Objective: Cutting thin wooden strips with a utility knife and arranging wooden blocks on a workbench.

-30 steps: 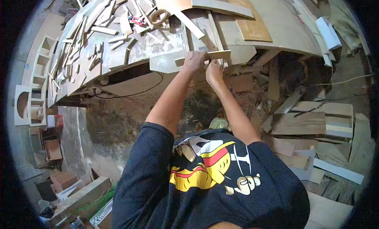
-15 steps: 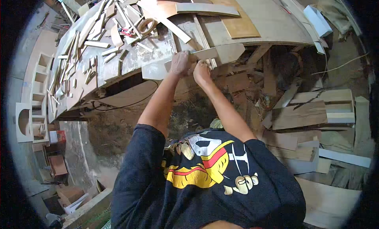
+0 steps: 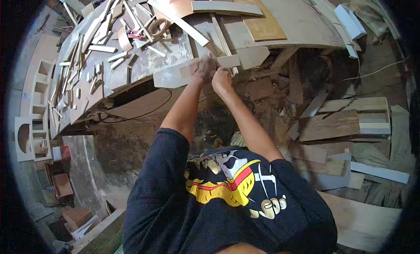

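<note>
A long pale board (image 3: 253, 58) with angled ends lies along the bench's near edge. Across it rests a short light wooden strip (image 3: 229, 61). My left hand (image 3: 203, 67) is closed over the middle of that strip, holding it against the board. Close beside it, my right hand (image 3: 222, 80) is curled at the strip's near edge, its fingers folded around something too small or hidden to make out. A narrow wooden batten (image 3: 221, 35) runs away from my hands over the bench.
The workbench (image 3: 302, 24) carries many wood offcuts, a roll of tape (image 3: 160, 29), a white-faced plank (image 3: 227, 8) and an orange-brown panel (image 3: 264, 28). A dark cable (image 3: 131, 119) hangs under its edge. Boards (image 3: 330, 125) are stacked at right; a shelf frame (image 3: 40, 109) stands left.
My left hand has shifted slightly right along the strip, and its forearm has swung the same way. My right hand stays nearly in place, a little lower. The view has moved slightly.
</note>
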The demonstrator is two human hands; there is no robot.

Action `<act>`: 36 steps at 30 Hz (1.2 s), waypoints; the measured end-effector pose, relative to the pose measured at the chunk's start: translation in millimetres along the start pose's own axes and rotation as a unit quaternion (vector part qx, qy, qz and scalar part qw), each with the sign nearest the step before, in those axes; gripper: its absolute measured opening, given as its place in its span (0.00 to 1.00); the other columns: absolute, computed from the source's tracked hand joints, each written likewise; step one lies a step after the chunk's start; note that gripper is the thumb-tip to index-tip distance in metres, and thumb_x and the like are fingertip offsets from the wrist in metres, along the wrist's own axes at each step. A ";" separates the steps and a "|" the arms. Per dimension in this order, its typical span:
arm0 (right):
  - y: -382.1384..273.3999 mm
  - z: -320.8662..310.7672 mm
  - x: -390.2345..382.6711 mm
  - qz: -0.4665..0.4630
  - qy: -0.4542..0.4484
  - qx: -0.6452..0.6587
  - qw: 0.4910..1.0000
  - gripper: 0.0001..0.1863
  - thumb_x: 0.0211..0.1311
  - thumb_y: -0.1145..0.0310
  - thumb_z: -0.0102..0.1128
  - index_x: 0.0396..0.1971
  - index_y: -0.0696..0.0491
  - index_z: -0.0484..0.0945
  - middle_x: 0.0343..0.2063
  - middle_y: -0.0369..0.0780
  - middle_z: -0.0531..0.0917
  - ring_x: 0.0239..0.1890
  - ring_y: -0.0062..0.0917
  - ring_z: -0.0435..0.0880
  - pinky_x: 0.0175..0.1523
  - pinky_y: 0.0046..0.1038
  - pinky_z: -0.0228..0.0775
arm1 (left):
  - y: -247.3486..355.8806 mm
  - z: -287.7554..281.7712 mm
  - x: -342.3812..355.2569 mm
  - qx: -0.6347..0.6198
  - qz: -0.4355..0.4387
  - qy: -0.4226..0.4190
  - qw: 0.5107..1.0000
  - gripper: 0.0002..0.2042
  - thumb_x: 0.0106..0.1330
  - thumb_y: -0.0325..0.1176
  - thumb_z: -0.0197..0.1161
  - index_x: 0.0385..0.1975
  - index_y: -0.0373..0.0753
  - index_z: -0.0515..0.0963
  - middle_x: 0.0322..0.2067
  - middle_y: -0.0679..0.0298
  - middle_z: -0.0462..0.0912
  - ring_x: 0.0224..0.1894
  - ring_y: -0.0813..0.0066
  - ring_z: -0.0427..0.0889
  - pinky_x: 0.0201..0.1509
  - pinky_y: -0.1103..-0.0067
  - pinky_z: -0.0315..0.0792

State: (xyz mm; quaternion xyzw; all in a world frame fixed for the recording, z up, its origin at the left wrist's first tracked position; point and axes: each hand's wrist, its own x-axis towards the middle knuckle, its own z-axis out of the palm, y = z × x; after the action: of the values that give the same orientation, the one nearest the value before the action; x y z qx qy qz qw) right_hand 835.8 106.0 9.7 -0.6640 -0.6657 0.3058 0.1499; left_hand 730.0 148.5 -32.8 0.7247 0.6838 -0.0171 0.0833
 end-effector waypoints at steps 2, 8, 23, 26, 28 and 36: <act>1.7 1.0 -3.2 0.015 0.006 0.005 1.000 0.17 0.52 0.74 0.37 0.41 0.69 0.63 0.33 0.58 0.74 0.37 0.45 0.75 0.43 0.39 0.67 | 3.8 -14.0 4.2 -0.028 -0.032 -0.084 0.996 0.28 0.53 0.42 0.53 0.51 0.33 0.58 0.44 0.51 0.66 0.47 0.61 0.67 0.39 0.70 0.65; 0.8 14.3 7.3 -0.031 0.062 -0.040 0.997 0.17 0.54 0.74 0.36 0.42 0.69 0.63 0.30 0.57 0.75 0.36 0.44 0.76 0.43 0.39 0.68 | 6.7 -25.5 -8.6 -0.018 -0.010 0.272 0.962 0.17 0.58 0.44 0.46 0.26 0.36 0.75 0.19 0.55 0.77 0.23 0.60 0.78 0.25 0.70 0.69; 13.6 -17.7 -40.8 -0.049 -0.013 -0.071 0.996 0.18 0.54 0.74 0.37 0.43 0.69 0.61 0.25 0.58 0.75 0.32 0.48 0.76 0.36 0.40 0.69 | 1.1 -2.6 -1.0 -0.120 -0.105 0.231 0.960 0.10 0.53 0.40 0.51 0.24 0.44 0.76 0.22 0.58 0.76 0.26 0.60 0.76 0.29 0.68 0.69; 13.7 -13.8 -32.6 -0.046 0.009 -0.064 0.997 0.15 0.54 0.74 0.37 0.39 0.67 0.64 0.25 0.57 0.75 0.32 0.48 0.76 0.36 0.40 0.69 | -3.4 1.2 4.2 -0.103 -0.133 0.171 0.971 0.10 0.50 0.39 0.55 0.30 0.44 0.74 0.25 0.58 0.76 0.29 0.60 0.76 0.31 0.69 0.68; 13.9 -13.6 -28.1 -0.050 0.037 -0.031 0.998 0.13 0.54 0.74 0.37 0.35 0.67 0.65 0.25 0.57 0.76 0.32 0.48 0.76 0.36 0.40 0.69 | -3.5 1.7 3.4 -0.109 -0.069 0.249 0.960 0.11 0.49 0.39 0.55 0.29 0.42 0.74 0.27 0.55 0.76 0.31 0.59 0.76 0.32 0.69 0.69; 15.9 -22.7 -41.0 -0.055 -0.028 -0.029 0.998 0.12 0.55 0.72 0.38 0.32 0.66 0.64 0.25 0.60 0.74 0.31 0.50 0.76 0.36 0.41 0.69 | 4.4 -2.5 -0.5 -0.088 -0.074 0.239 0.964 0.13 0.55 0.40 0.47 0.20 0.40 0.77 0.19 0.55 0.77 0.24 0.61 0.78 0.27 0.69 0.69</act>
State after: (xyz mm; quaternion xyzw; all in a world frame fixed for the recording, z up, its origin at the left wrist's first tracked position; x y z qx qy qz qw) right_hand 865.1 69.6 26.0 -0.6214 -0.7140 0.2960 0.1284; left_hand 734.2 148.1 -29.8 0.6452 0.7341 0.2105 -0.0210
